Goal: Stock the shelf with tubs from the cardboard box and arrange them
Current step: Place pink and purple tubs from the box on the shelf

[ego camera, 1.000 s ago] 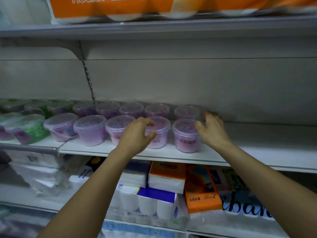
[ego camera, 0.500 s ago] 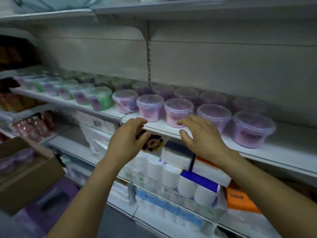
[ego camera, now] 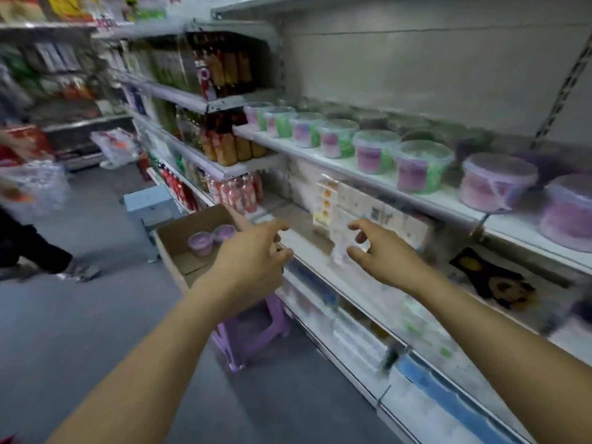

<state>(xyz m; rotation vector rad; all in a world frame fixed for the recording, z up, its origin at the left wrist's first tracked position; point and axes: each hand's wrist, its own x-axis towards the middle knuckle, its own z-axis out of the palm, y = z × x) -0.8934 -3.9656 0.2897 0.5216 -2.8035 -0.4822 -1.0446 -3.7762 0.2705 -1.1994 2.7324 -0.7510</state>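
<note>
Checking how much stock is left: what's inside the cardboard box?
Two lidded purple tubs sit side by side in the cardboard box. The left hand covers its near right part, so more there cannot be ruled out.

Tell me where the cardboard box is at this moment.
In the head view, the cardboard box sits left of centre, just beyond the left hand and above a purple stool; two pink tubs stand inside it.

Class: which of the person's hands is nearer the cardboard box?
Left. The left hand hangs at the right edge of the cardboard box; the right hand is farther right, well apart from it.
</note>
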